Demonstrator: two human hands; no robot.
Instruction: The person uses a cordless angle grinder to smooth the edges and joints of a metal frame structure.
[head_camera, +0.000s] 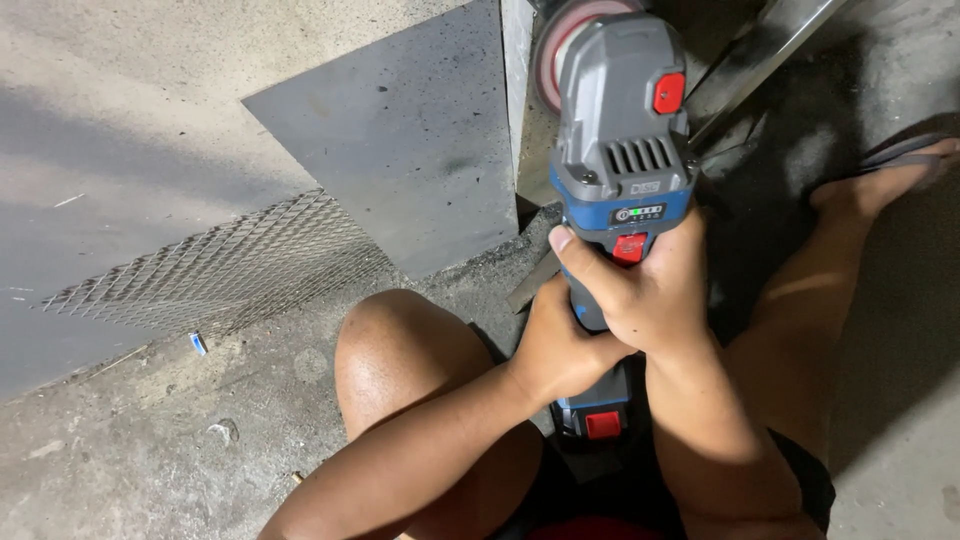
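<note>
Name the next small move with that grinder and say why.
Probably ease the disc down onto the metal edge beside it. Both the left hand and right hand already grip the angle grinder, aimed there.

A rough metalworking spot, worked at ground level on a stained concrete floor (120, 460). A flat grey steel sheet (410, 140) lies on the floor, with a piece of expanded metal mesh (220, 265) just left of the sheet and a cordless angle grinder (620, 130) just right of it.
</note>
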